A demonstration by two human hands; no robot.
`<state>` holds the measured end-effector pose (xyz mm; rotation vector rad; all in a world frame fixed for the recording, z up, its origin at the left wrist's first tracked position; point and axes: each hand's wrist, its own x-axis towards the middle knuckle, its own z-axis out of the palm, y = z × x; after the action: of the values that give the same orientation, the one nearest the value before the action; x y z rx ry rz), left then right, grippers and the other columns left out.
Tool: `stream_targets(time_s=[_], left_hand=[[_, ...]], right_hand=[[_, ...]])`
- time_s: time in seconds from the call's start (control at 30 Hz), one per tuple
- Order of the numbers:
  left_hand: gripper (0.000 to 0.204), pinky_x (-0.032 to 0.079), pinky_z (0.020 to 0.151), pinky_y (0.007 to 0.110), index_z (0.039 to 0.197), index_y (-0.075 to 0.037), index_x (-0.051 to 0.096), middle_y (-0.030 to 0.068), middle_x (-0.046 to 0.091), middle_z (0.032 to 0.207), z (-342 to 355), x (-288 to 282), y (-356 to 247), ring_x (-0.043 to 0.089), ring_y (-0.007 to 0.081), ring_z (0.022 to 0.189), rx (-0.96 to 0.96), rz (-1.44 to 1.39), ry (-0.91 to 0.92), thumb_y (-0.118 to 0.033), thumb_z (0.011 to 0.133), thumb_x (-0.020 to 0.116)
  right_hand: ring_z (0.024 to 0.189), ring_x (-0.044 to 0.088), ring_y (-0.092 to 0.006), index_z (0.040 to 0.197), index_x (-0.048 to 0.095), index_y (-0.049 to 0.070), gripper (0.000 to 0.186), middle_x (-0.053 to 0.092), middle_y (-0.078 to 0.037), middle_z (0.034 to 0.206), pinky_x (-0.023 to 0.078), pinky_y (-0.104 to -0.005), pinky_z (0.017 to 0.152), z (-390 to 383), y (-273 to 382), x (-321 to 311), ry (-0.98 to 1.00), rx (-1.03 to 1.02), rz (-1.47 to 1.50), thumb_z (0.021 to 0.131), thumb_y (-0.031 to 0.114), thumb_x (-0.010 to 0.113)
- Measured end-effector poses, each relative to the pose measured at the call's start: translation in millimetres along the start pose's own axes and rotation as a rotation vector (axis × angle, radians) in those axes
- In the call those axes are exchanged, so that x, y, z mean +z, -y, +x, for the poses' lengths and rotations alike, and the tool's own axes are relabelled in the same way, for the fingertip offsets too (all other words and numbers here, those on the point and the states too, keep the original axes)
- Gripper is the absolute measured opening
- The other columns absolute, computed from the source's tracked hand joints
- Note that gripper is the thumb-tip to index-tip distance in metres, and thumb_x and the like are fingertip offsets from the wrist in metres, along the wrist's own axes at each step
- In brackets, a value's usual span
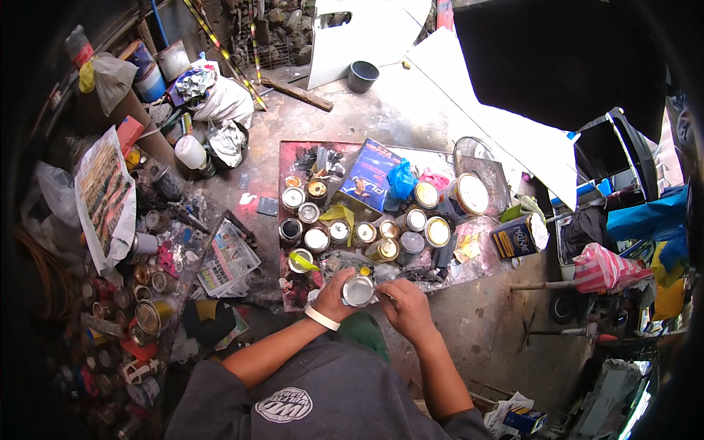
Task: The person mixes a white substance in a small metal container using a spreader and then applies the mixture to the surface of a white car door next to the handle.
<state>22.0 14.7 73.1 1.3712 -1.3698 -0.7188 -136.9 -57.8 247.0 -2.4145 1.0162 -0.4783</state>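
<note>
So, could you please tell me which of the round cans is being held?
The silver-topped can in the left hand, by the near edge of the table; the cans standing on it have no hand around them.

Past my fingers (392, 289), a blue tin (375, 174) has letters; so do newspaper (226, 262) left, dark can (511, 238) right, my shirt (284, 405) below.

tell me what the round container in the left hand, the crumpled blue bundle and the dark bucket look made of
Round container: probably metal, given its silvery rim and grey top.
Crumpled blue bundle: likely thin, glossy plastic, from its sharp creases and highlights.
Dark bucket: perhaps smooth moulded plastic, judging by its even colour.
</note>
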Motion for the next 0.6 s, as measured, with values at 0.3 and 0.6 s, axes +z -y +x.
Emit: stream_targets(time_s=[0.3, 0.6], left_hand=[[0.086, 0.047, 0.106, 0.043, 0.139, -0.004, 0.045, 0.0189, 0.055, 0.136, -1, 1, 4, 0.055, 0.0366, 0.128, -0.034, -0.013, -0.005, -0.014, 0.067, 0.089], [0.089, 0.046, 0.108, 0.042, 0.141, -0.006, 0.045, 0.0172, 0.058, 0.135, 5, 0, -1, 0.056, 0.0356, 0.127, -0.030, -0.012, -0.004, -0.009, 0.064, 0.090]], right_hand=[[0.090, 0.069, -0.0334, 0.100, 0.069, 0.006, 0.023, 0.071, -0.013, 0.098, 0.055, -0.0406, 0.079, 6, 0, 7, 0.007, -0.026, 0.107, 0.079, 0.001, 0.073], [0.085, 0.068, -0.0324, 0.099, 0.068, 0.007, 0.019, 0.070, -0.010, 0.093, 0.054, -0.0416, 0.074, 3, -1, 12, 0.002, -0.063, 0.149, 0.081, 0.005, 0.073]])
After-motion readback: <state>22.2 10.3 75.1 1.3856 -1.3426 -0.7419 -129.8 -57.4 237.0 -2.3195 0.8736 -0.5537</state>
